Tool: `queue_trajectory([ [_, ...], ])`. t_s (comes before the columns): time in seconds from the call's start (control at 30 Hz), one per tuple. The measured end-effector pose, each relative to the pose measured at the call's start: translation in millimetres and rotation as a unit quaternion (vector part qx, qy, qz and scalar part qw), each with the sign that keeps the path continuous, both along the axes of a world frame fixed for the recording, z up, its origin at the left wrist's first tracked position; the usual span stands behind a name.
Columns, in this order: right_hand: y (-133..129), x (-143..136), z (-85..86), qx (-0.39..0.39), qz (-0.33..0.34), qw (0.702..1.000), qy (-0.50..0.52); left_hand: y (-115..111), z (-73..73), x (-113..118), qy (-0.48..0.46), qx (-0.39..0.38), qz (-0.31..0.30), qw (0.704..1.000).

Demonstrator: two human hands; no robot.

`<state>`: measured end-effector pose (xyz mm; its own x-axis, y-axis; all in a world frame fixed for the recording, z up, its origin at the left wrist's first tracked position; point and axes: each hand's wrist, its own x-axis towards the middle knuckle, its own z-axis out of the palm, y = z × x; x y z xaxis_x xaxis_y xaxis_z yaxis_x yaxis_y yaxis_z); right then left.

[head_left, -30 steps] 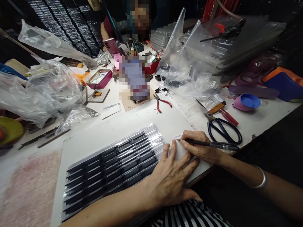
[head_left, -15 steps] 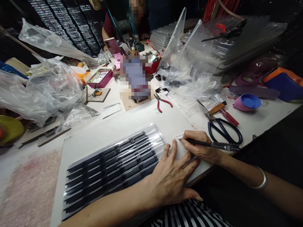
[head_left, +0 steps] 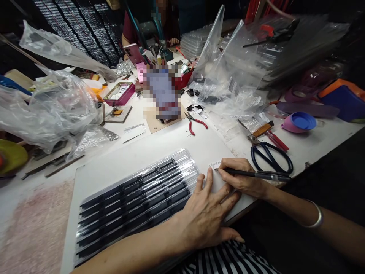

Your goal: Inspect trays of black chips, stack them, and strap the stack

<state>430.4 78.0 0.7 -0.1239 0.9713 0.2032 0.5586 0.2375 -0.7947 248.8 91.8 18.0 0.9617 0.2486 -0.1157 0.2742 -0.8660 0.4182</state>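
A black pen (head_left: 242, 173) is gripped in my right hand (head_left: 238, 177), its tip touching a small white paper label (head_left: 215, 164) that carries handwriting. My left hand (head_left: 207, 209) lies spread beside it, fingers apart, with a fingertip at the label's lower edge. To the left, a clear plastic tray (head_left: 189, 161) holds rows of long black strip-like parts (head_left: 134, 205); my left hand and forearm cover its lower right side. Both hands rest on a white board (head_left: 114, 163) at the table's near edge.
Red-handled pliers (head_left: 195, 123) lie beyond the board. Large dark-handled scissors (head_left: 270, 156) and a blue-and-pink cup (head_left: 299, 121) are at the right. Crumpled plastic bags (head_left: 51, 110) fill the left. Another person's hand (head_left: 173, 41) shows across the table.
The pen tip has shifted slightly left along the label, with a little more writing there. My left hand stays where it was. The view has moved very slightly.
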Motion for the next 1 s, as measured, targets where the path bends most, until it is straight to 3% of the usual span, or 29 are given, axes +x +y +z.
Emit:
queue_trajectory([
  [1.0,1.0,2.5,2.9,0.006,-0.007,1.000,0.000,1.3,5.0,2.2,0.025,0.004,-0.003,1.000],
])
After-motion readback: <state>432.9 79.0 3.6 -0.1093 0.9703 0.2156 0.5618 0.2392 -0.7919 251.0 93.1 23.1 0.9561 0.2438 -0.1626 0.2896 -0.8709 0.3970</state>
